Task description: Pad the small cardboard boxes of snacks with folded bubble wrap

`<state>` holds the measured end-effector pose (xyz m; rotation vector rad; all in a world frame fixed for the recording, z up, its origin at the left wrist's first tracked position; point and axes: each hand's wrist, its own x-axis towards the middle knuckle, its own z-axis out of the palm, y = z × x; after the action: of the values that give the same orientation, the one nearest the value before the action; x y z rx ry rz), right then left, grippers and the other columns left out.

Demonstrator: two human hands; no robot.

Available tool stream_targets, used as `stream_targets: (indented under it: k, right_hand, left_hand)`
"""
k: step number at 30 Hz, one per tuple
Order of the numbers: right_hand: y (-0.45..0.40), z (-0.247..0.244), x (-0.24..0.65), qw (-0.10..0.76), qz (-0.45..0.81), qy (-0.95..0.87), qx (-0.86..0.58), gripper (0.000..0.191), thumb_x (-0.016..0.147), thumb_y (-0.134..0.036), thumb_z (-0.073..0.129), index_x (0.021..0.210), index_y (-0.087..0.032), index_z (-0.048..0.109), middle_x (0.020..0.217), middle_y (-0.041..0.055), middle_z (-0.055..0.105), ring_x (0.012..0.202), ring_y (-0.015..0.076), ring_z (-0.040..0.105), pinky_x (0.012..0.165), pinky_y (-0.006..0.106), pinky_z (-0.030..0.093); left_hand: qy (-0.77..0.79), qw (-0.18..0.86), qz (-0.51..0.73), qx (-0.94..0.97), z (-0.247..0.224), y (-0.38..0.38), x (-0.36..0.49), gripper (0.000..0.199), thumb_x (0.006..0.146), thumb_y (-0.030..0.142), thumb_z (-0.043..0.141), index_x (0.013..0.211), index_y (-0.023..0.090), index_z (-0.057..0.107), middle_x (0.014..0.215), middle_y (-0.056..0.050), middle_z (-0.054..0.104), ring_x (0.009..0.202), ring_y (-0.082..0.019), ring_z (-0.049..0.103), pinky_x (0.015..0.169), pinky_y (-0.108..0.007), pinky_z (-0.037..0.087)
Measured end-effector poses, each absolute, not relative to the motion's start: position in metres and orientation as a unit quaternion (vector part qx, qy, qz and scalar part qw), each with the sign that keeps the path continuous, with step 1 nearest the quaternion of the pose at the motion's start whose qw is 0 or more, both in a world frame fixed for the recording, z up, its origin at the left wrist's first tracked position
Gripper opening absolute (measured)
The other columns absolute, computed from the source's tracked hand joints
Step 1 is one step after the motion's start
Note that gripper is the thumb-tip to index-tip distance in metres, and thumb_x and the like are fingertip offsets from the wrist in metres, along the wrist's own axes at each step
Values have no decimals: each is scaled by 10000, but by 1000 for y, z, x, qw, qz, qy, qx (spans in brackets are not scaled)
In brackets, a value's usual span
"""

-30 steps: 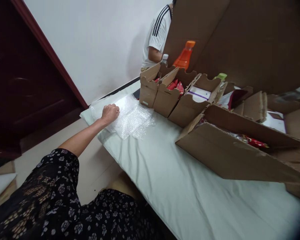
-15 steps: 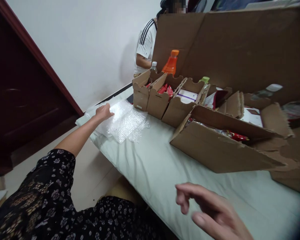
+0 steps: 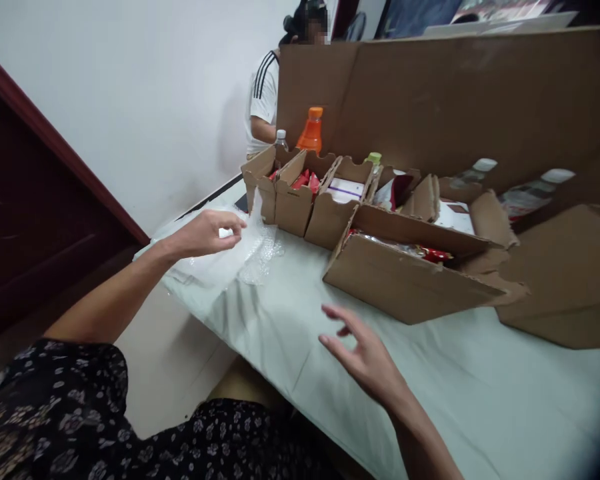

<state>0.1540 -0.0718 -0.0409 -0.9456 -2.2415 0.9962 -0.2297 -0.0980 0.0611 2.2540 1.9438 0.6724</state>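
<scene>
Left hand (image 3: 205,233) pinches bubble wrap (image 3: 255,247) while right hand (image 3: 364,353) is spread

The left thumb and forefinger come together on a sheet of the bubble wrap, one corner of which rises in a thin point just beyond the fingertips. The rest of the wrap lies beneath and around the hand, at the far left end of the table (image 3: 285,320), which has a pale green cover. The right hand holds nothing; its fingers and thumb are parted above the cover, near a long cardboard box (image 3: 405,280) with a red packet (image 3: 435,255) inside.

Just beside the wrap begins a row of narrow cardboard bins (image 3: 293,210). Red packets and a white box (image 3: 346,190) show in them. Behind stand an orange bottle (image 3: 311,135) and a small clear bottle (image 3: 281,140) with a white cap. A tall cardboard panel (image 3: 430,93) rises at the back. Past its left edge is a person in a white shirt (image 3: 264,97) with black shoulder stripes, near the pale wall (image 3: 145,100).
</scene>
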Motion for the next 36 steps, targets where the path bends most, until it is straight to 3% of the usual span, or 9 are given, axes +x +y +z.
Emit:
stream_targets:
  k: [5, 7, 10, 13, 18, 22, 27, 31, 36]
  right_hand:
    - [-26, -5, 122, 349, 306, -842, -274, 958, 827, -526, 785, 1632, -299, 317, 1710, 128, 313, 1575, 355, 298, 1232, 590, 336]
    - [-20, 6, 114, 350, 357, -833, -236, 1000, 755, -597, 834, 1597, -289, 392, 1685, 124, 364, 1553, 351, 340, 1234, 572, 332]
    - [-30, 9, 115, 282, 515, -789, -182, 627, 733, -664, 818, 1182, -235, 732, 1233, 96, 737, 1168, 293, 682, 1005, 457, 554]
    - [-57, 1, 136, 252, 649, -690, -198, 410, 797, -598, 791, 796, -195, 713, 708, 16, 694, 673, 175, 678, 668, 316, 571]
    - [-89, -23, 193, 330, 651, -591, -344, 311, 816, -495, 765, 828, -202, 663, 618, -36, 599, 489, 111, 546, 495, 257, 480]
    - [-78, -59, 222, 320, 512, -611, -512, 347, 760, -544, 683, 747, -199, 638, 561, -19, 568, 500, 137, 514, 508, 289, 453]
    - [-62, -98, 246, 311, 410, -590, -622, 310, 750, -457, 669, 884, -178, 694, 738, 44, 678, 677, 207, 624, 674, 352, 506]
    - [-82, -101, 272, 300, 277, -616, -673, 532, 819, -413, 657, 1290, -165, 644, 1042, 107, 743, 816, 249, 679, 822, 426, 543]
    - [-131, -98, 300, 182, 137, -841, -490, 439, 905, -179, 552, 1328, -233, 656, 1396, 136, 667, 1221, 313, 657, 956, 476, 559]
  left_hand:
    - [496, 211, 155, 828, 114, -130, -178, 151, 872, 321, 589, 814, 266, 718, 1064, -21, 814, 890, -197, 757, 727, -287, 575]
    - [452, 264, 133, 842, 124, -134, -164, 147, 873, 305, 602, 794, 280, 723, 1060, -27, 816, 898, -209, 763, 709, -289, 580]
    - [432, 306, 123, 839, 130, -129, -155, 139, 892, 343, 630, 831, 291, 743, 1014, -41, 816, 897, -229, 764, 743, -323, 593]
    - [442, 318, 117, 831, 125, -113, -153, 167, 920, 358, 618, 829, 273, 729, 825, -21, 781, 743, -193, 731, 674, -300, 566]
    - [437, 335, 118, 826, 81, -68, -127, 157, 902, 340, 595, 967, 251, 706, 786, 4, 736, 694, -166, 684, 624, -263, 518]
    - [476, 219, 104, 846, 11, -33, -71, 220, 890, 227, 551, 1037, 240, 714, 896, -29, 753, 822, -211, 695, 742, -316, 529]
    - [460, 73, 196, 863, -69, -56, -27, 382, 905, 146, 578, 1280, 176, 645, 1306, -156, 685, 1248, -320, 607, 1065, -493, 471]
    - [367, 119, 174, 906, -96, -105, -41, 280, 967, 222, 564, 1220, 221, 682, 1333, -133, 690, 1306, -312, 590, 1116, -531, 446]
    - [349, 140, 159, 913, -102, -127, -59, 394, 942, 416, 653, 1275, 205, 660, 1398, -166, 651, 1343, -341, 566, 1148, -560, 413]
